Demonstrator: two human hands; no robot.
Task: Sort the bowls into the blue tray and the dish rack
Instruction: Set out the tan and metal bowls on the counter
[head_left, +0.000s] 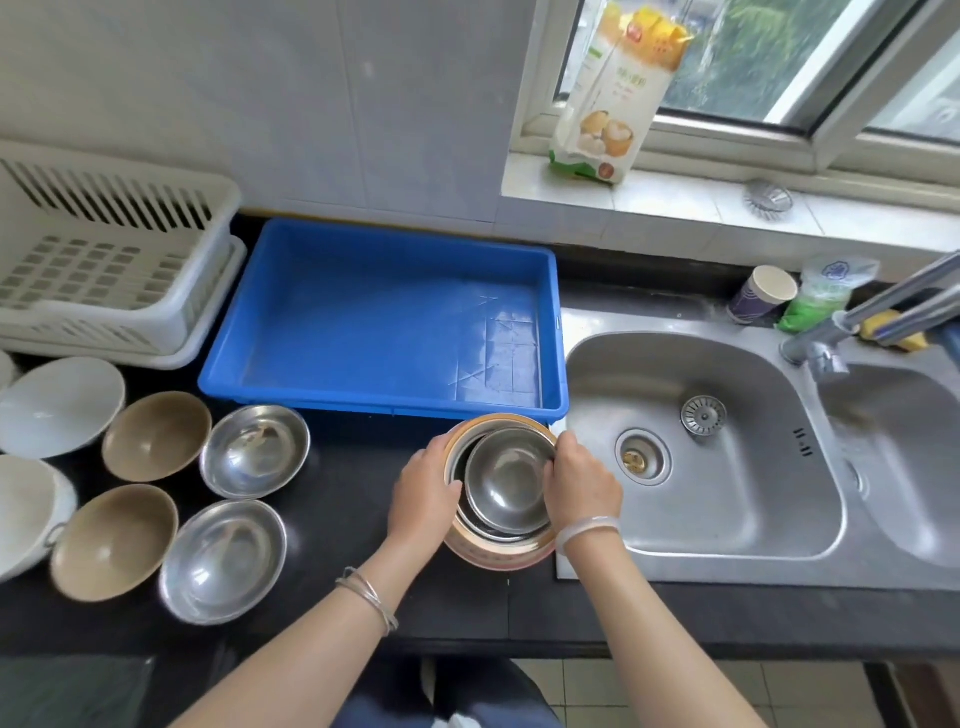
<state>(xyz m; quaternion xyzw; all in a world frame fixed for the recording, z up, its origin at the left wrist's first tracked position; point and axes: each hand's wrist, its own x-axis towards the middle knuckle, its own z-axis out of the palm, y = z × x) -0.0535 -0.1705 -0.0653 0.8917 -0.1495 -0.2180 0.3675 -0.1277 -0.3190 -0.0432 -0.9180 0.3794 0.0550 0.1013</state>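
A stack of nested bowls (506, 483) sits on the black counter just in front of the blue tray (384, 317): steel bowls inside a tan outer bowl. My left hand (423, 493) grips the stack's left rim and my right hand (579, 483) grips its right rim. The blue tray holds nothing. The white dish rack (104, 265) stands at the far left with nothing in it. Two steel bowls (254, 449) (223, 561), two brown bowls (156, 435) (114, 540) and white bowls (60, 402) (26, 512) lie on the counter at the left.
A steel double sink (727, 452) with a faucet (872, 317) lies right of the stack. A paper cup (763, 293), a green bag (823, 296) and a sponge sit behind it. A flour bag (610, 98) stands on the windowsill. The counter's front edge runs below my wrists.
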